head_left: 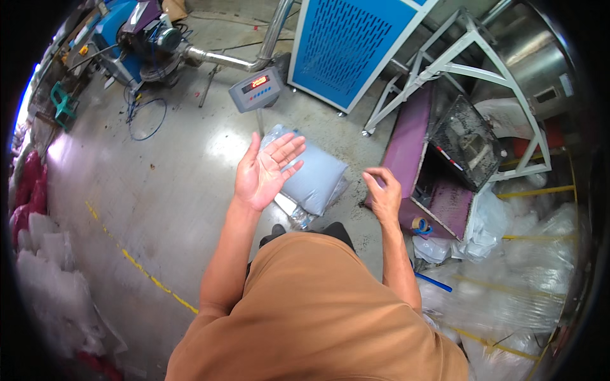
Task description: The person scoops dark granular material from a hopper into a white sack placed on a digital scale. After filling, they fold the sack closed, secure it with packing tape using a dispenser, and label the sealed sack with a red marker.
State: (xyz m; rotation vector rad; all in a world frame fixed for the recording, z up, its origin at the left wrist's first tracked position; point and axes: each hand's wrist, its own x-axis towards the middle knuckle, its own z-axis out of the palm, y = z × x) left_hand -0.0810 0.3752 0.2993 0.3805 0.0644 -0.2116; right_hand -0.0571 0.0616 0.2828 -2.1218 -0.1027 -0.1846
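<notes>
My left hand (267, 168) is held palm up with the fingers spread, and nothing lies in it. Below it, a filled plastic bag (314, 181) with pale blue-grey contents lies on a low floor scale. Only a bright strip of the scale's platform (285, 204) shows beside the bag. At the bag's far end stands the scale's grey display unit (255, 90) with lit red digits. My right hand (384, 195) hovers to the right of the bag, apart from it. Its fingers are curled, with the thumb close to the forefinger; I see nothing between them.
A purple bin (406, 149) with a dark tray (467, 143) stands at the right, beside a white metal frame (508, 79). Tape rolls (420, 225) rest on its edge. Clear plastic (527, 267) covers the lower right. A blue cabinet (343, 47) stands ahead; sacks (57, 286) line the left.
</notes>
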